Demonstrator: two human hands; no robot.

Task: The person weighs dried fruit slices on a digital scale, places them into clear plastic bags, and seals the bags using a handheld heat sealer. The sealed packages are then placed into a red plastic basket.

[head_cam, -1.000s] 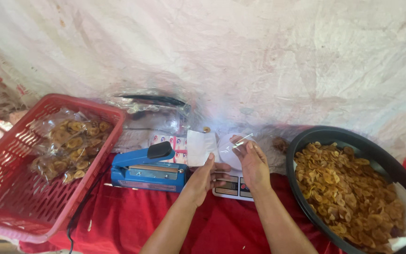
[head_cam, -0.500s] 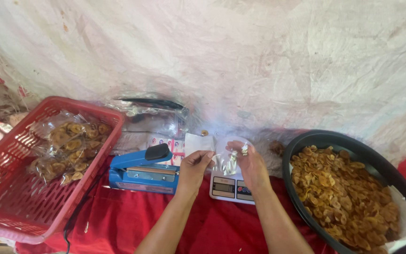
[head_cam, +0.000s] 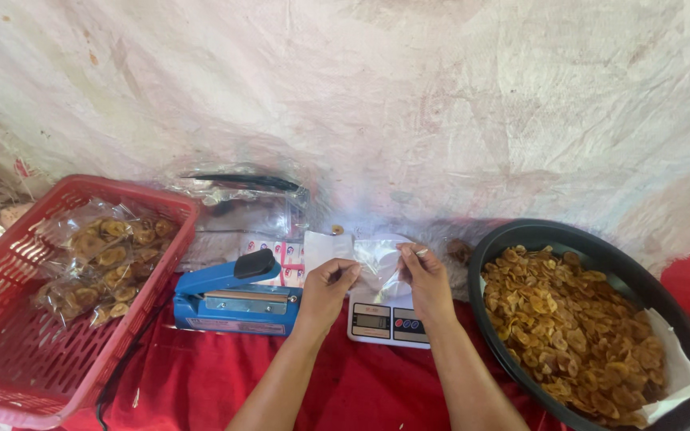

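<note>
My left hand [head_cam: 327, 285] and my right hand [head_cam: 423, 275] both pinch the top edge of a small clear plastic bag [head_cam: 380, 263], held just above a white digital scale [head_cam: 386, 322]. The bag looks empty and hangs between the two hands. A white paper label [head_cam: 319, 246] shows behind my left fingers. On my right stands a large black basin [head_cam: 489, 249] full of golden fried chips [head_cam: 571, 317].
A blue heat sealer [head_cam: 233, 295] lies left of the scale on the red cloth [head_cam: 201, 383]. A red plastic basket [head_cam: 9, 351] at far left holds several sealed chip packets [head_cam: 105, 255]. Clear bags [head_cam: 241, 199] are stacked against the white sheet behind.
Both hands have stayed over the scale, now gripping the bag's mouth from either side. The view has tilted slightly.
</note>
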